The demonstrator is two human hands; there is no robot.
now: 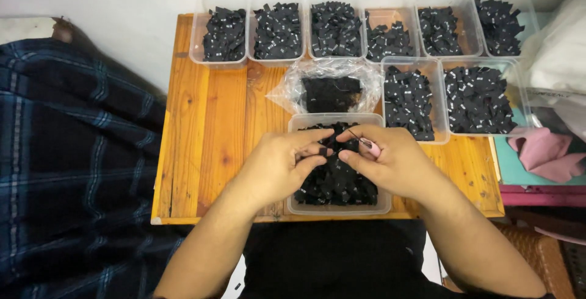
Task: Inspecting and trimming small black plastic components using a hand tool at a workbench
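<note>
Single view only, head-worn camera, no second view to share scene with
Looks steeply down from above person's chest, facing forward across wooden counter toward white wall at top edge
Near range: forearms enter from bottom edge, left hand and right hand sit close to frame centre
Whole counter fits in frame, far row of clear tubs near top
Plaid cloth fills left side, pink cloth at right edge
</note>
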